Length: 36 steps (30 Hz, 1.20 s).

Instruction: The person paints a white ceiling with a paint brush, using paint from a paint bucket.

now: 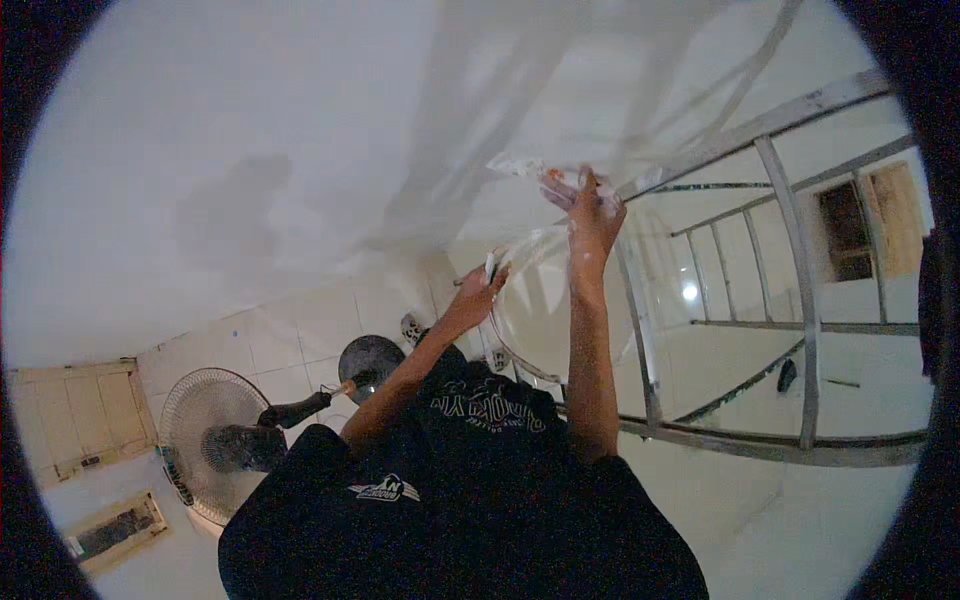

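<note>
My right hand (592,205) is raised close to the white wall, its fingers smeared with white and closed round a flat, white-coated tool (518,165) with a small orange spot. The tool looks like a scraper, but its exact kind is unclear. Lower and to the left, my left hand (482,292) is closed on a thin object with dark and white parts (491,266), too blurred to name. A pale, white-smeared strip (535,240) lies between the two hands. Under them is a large round white container (507,345), its rim partly hidden by my left hand and shirt.
A metal ladder (806,300) spans the right side, one rail reaching up near my right hand. At the left stand a round fan (215,425) and a dark round object (372,365). Wooden doors (95,415) are beyond, and the white wall (330,130) carries shadows.
</note>
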Available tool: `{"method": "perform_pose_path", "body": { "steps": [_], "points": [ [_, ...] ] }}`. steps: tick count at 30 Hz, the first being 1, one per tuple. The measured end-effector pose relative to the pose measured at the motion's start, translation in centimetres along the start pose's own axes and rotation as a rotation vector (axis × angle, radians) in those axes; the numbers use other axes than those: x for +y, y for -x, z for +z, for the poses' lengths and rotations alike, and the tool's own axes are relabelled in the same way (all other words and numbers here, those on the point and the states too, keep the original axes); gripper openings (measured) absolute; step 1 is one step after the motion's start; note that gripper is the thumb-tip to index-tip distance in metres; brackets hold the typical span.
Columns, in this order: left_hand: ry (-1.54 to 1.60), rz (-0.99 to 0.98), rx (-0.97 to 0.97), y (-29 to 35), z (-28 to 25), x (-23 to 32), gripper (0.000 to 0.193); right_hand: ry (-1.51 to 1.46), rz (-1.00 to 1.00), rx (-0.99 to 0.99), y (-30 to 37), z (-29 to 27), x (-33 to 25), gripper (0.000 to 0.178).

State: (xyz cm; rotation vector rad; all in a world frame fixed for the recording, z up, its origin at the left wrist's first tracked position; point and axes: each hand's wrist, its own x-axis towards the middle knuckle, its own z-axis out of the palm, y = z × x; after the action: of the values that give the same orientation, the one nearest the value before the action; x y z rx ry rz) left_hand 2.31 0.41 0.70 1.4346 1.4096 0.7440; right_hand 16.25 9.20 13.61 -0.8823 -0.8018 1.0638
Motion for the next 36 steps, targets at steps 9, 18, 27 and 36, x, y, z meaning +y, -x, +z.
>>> {"method": "perform_pose_path", "body": {
  "steps": [9, 18, 27, 36],
  "points": [
    [0.038, 0.109, -0.062, -0.3, 0.4, -2.0, 0.051, -0.575, 0.296, -0.027, 1.6, -2.8, 6.2, 0.045],
    [0.141, 0.149, -0.169, -0.7, -1.1, -3.8, 0.052, -0.947, 0.701, -0.188, 2.3, 0.3, 8.7, 0.047],
    [0.025, 0.230, -0.108, -1.7, -0.3, -8.8, 0.051, -0.706, 0.807, -0.042, 2.8, 4.1, 9.6, 0.040],
    [0.214, -0.046, -0.295, -2.3, -1.0, -7.4, 0.057, -0.146, 0.736, -0.232, 2.0, 7.2, 8.4, 0.020]
  ]
}}
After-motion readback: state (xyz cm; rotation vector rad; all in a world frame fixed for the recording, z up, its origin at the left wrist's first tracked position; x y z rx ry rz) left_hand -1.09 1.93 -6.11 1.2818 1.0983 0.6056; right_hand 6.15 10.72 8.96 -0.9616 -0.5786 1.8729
